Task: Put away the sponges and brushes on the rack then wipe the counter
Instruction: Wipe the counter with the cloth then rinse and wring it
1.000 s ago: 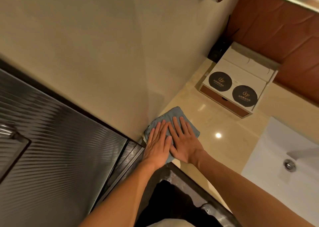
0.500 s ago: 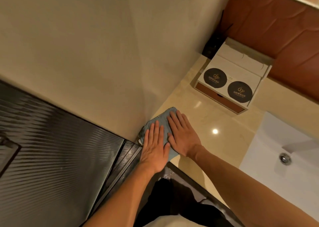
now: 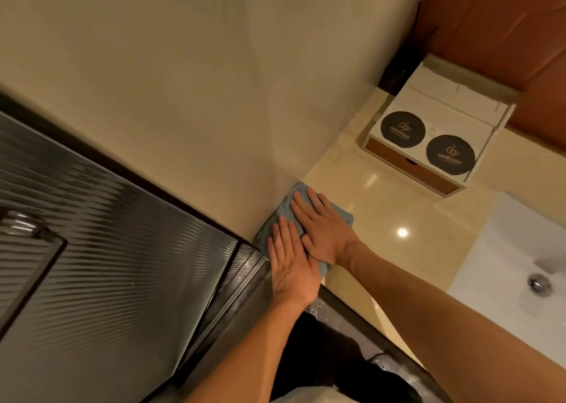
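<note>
Underfoot of the view lies a glossy beige stone counter (image 3: 398, 215), tilted across the picture by the head camera, with a bright spot of light reflected on it. On its left it meets a plain cream wall (image 3: 183, 80); a reddish-brown panelled wall (image 3: 505, 28) closes the far end. A white sink (image 3: 505, 264) with a metal drain (image 3: 539, 283) is set into the counter on the right. Against the far wall stands a white box (image 3: 428, 133) with a brown drawer front and two round black lids on top. At lower left, a dark ribbed glass panel (image 3: 107, 249) in a dark frame runs up to the counter's near corner.

A blue cloth (image 3: 286, 208) lies flat on the counter, tucked right into the corner where counter meets cream wall. Its long axis runs along the wall's foot, from the near edge toward the white box. The left hand (image 3: 291, 264) and right hand (image 3: 323, 229) both rest palm-down on it, fingers straight and close together, pressing rather than pinching, thumbs touching side by side, the right slightly farther along.
</note>
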